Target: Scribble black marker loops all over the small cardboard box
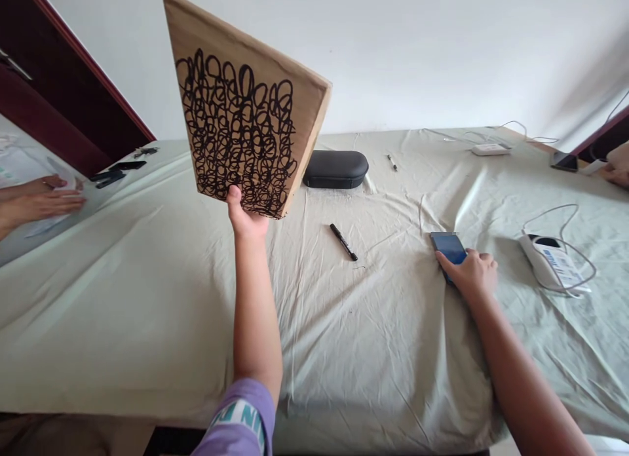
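- One scribbled brown board tilts in the air above the worktop, fingers of the left hand clamped on its lower edge.
- Right hand lies over a phone on the worktop; whether its fingers grip it, I cannot tell.
- Black marker between the hands.

On the cloth, marker left of phone, before the case

Single head-worn view, facing forward and down across cloth-covered counter from its near edge. Wide framing: arms enter from bottom, nearest lens; counter fills middle and lower frame; pale wall closes off far side.
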Demonstrator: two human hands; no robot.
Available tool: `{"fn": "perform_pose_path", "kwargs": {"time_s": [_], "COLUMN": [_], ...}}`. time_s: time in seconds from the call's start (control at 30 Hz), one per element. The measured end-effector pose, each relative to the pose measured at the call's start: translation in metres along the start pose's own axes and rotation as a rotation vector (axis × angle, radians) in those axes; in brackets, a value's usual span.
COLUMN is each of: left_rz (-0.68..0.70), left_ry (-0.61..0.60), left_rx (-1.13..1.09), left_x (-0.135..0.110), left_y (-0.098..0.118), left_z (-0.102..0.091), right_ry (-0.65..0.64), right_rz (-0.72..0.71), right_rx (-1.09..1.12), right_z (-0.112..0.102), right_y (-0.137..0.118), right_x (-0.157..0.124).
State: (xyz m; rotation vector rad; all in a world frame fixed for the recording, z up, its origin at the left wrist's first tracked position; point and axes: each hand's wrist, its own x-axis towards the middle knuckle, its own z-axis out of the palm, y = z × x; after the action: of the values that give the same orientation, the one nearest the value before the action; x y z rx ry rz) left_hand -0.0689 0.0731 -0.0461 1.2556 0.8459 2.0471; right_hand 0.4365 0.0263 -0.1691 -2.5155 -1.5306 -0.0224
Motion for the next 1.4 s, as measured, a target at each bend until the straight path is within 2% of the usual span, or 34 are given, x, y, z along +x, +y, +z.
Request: {"fn": "perform_pose_path", "kwargs": {"time_s": [0.17, 0.4, 0.67, 1.0, 1.4], "left_rz": [-0.054, -0.042, -0.049, 0.022, 0.010], "left_ry": [0.060, 0.010, 0.060, 0.096, 0.088], "left_rx": [-0.133, -0.225, -0.196, -0.202, -0.171], "left_x": [-0.002, -0.005, -0.004, -0.001, -0.003], "left_y": [-0.002, -0.009, -0.010, -0.007, -0.007], "left_z": [0.010, 0.020, 0.010, 0.005, 0.006], "right_ry": [0.013, 0.039, 0.089, 0.083, 0.102], "right_rz": [-0.015, -0.031, -0.002, -0.017, -0.123], "right_rx": [-0.043, 0.044, 0.072, 0.097, 0.300], "right_z": [-0.001, 0.004, 0.015, 0.012, 0.025], "right_y": [-0.016, -0.032, -0.024, -0.022, 0.006], "right_x": [-0.007, -0.011, -0.002, -0.003, 0.014]}}
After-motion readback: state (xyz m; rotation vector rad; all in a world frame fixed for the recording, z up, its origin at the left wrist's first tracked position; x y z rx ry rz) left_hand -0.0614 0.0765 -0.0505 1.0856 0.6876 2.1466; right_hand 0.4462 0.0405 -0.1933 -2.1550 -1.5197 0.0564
